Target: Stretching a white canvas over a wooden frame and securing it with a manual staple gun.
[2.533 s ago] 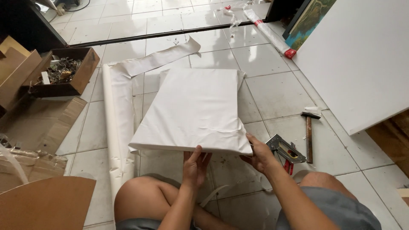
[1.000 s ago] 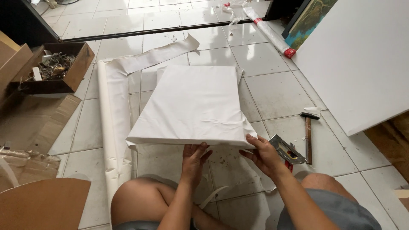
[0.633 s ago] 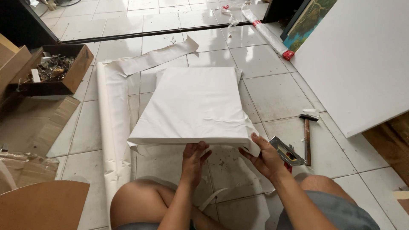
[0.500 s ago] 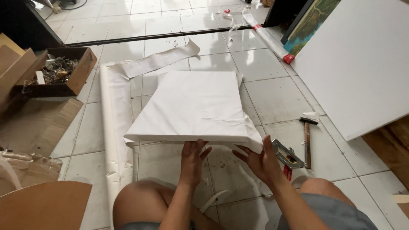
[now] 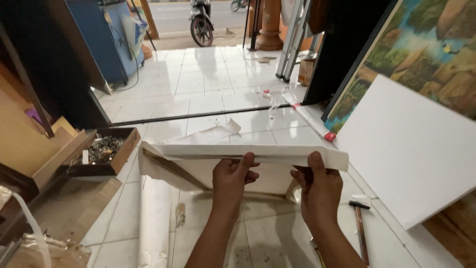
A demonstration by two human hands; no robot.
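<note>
A white stretched canvas (image 5: pixel 277 153) on a wooden frame is tipped up off the tiled floor, so I see its near edge and the wooden bars underneath. My left hand (image 5: pixel 233 179) grips that near edge from below, around the middle. My right hand (image 5: pixel 320 186) grips the same edge further right, thumb up on the white side. Loose canvas cloth hangs from the left corner.
A roll of white canvas (image 5: pixel 153 223) lies on the floor at left. A hammer (image 5: pixel 360 226) lies at right. A large blank canvas (image 5: pixel 411 149) and a painting (image 5: pixel 421 54) lean at right. A wooden box of metal bits (image 5: pixel 101 151) sits at left. A motorbike (image 5: pixel 201 22) stands outside.
The canvas, lying flat on the floor before, is now lifted at its near edge by both hands. My view has risen from the floor toward the doorway.
</note>
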